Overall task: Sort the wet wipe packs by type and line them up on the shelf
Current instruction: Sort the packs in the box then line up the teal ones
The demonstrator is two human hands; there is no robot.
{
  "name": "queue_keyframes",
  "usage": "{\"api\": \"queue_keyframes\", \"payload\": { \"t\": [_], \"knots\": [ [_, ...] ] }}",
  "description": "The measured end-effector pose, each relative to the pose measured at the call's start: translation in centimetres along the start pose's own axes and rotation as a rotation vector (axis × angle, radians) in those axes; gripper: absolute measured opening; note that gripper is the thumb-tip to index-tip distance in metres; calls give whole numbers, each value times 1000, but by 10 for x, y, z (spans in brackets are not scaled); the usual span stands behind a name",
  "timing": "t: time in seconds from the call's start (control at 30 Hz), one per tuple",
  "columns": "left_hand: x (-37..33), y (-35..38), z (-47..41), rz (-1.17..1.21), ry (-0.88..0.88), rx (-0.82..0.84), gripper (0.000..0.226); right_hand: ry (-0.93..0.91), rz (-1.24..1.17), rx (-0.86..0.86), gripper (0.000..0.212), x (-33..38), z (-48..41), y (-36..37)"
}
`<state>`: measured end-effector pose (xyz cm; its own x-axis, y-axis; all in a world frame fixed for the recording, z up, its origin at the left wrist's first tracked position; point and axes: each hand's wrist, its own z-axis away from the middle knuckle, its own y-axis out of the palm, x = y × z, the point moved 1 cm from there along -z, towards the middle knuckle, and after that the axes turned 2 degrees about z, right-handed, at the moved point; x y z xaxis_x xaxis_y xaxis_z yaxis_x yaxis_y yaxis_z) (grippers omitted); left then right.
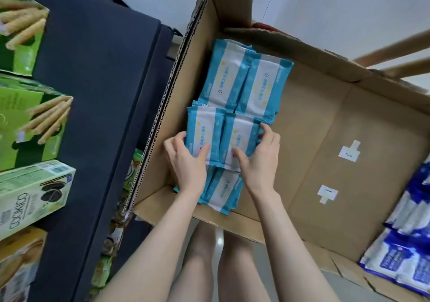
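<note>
Fingers [179, 136] of the left hand [183, 162] curl round the left edge of one light-blue wipe pack [202, 131], with the thumb lying across its face. The right hand [260, 159] mirrors it, with its thumb on the face of a second light-blue pack [240, 134] and its fingers hooked over that pack's right edge. Each hand grips its own pack, and the two packs meet side by side at the centre of the frame. Both forearms reach up from the bottom edge, bare, with the palms turned toward each other.

The gripped packs are inside a large cardboard box [325, 127], close to its left wall. Above them in the frame an upper pair of packs [260, 87] lies side by side (on top of others, judging by the edges showing beneath). A lower stack of packs [223, 192] lies under the wrists. Dark-blue wipe packs [400, 257] are heaped at the lower right of the frame, well apart from the light-blue ones. Left of the box, a dark shelf [97, 87] carries green snack boxes [25, 120] and a pale biscuit box [30, 197].
</note>
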<state>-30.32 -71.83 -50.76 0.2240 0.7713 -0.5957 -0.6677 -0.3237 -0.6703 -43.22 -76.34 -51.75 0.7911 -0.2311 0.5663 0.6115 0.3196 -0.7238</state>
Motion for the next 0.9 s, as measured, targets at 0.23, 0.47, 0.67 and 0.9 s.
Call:
{"api": "queue_keyframes", "payload": {
  "t": [0.23,0.47,0.67,0.9],
  "knots": [
    [0,-3,-5,32,-67,47,29,179,-214,70,52,3,2,3],
    [-6,-44,28,255,-79,87,15,216,-480,125,28,15,33,-37],
    [-18,-118,97,595,-115,209,25,223,-737,173,23,47,97,-100],
    [-27,-202,197,948,-208,-2,15,80,-735,332,13,94,179,-165]
  ]
}}
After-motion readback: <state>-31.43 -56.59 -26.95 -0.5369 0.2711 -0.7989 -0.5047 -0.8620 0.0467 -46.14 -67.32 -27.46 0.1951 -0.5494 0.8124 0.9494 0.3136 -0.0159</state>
